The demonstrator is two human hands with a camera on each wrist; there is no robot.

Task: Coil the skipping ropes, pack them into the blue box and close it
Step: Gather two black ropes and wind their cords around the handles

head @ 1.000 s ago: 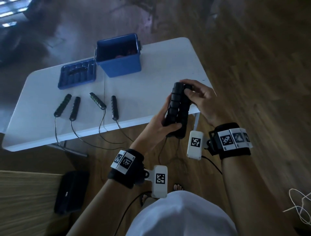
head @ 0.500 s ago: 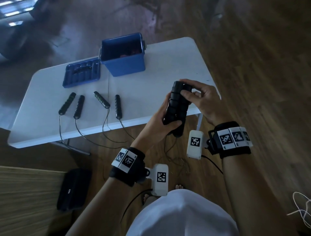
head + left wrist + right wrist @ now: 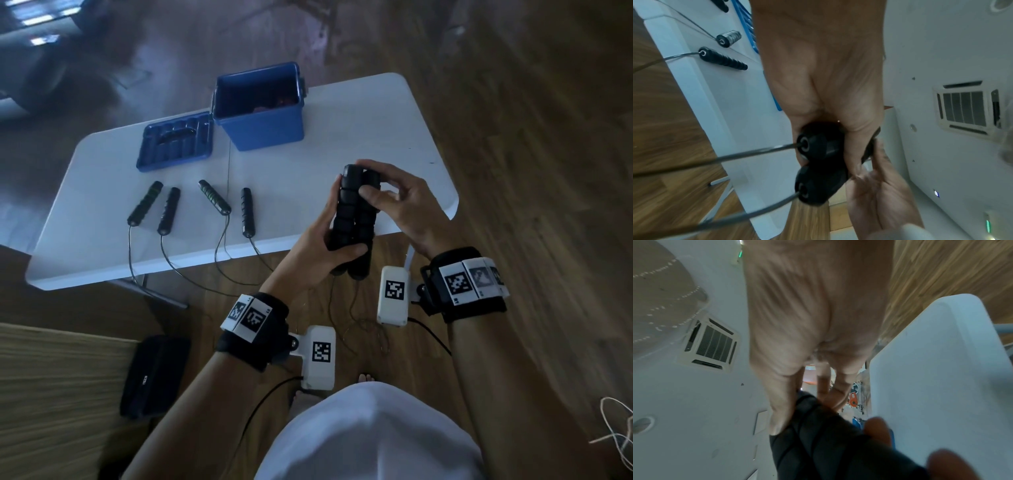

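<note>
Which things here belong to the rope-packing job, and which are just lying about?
Job:
- pair of black handles, held side by side by left hand and right hand, cord hanging down
- four more handles on the white table, cords trailing off its edge
- blue box, open
- blue lid beside it

Lying about:
- black case on the floor
- white cable on the floor

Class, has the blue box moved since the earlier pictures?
No. The blue box still stands beside its lid at the far edge of the white table; only the camera shifted.

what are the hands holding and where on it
Two rope handles held side by side: left hand grips their lower part, right hand pinches the top.
</note>
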